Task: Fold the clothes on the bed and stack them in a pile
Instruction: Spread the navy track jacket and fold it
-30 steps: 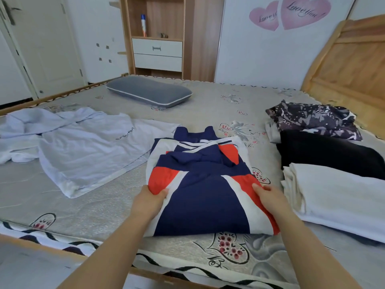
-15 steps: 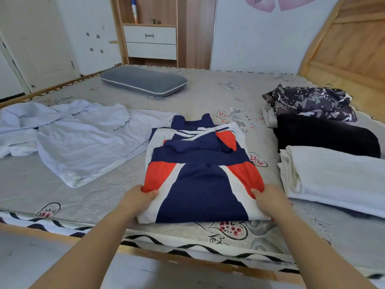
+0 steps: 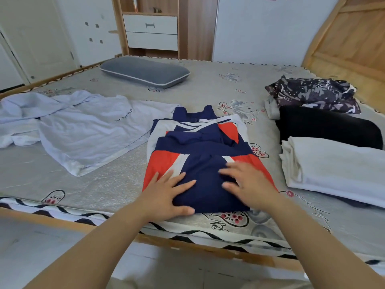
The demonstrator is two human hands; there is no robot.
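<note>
Low centre of frame: my left hand (image 3: 166,192) and right hand (image 3: 248,184) lie flat, fingers spread, a little apart, pressing the folded navy, red and white garment (image 3: 200,151) near the bed's near edge (image 3: 187,243). Bare quilted mattress (image 3: 108,180) shows left of it. Right: folded white cloth (image 3: 337,170), black piece (image 3: 325,126), patterned piece (image 3: 312,94). Left: crumpled pale blue shirt (image 3: 83,130). Upper centre: grey pillow (image 3: 143,71).

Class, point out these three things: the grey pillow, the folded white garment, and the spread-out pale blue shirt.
Grey pillow (image 3: 143,71): head view, middle of its top.
Folded white garment (image 3: 335,165): head view, its top layer.
Pale blue shirt (image 3: 87,132): head view, its flat body.
</note>
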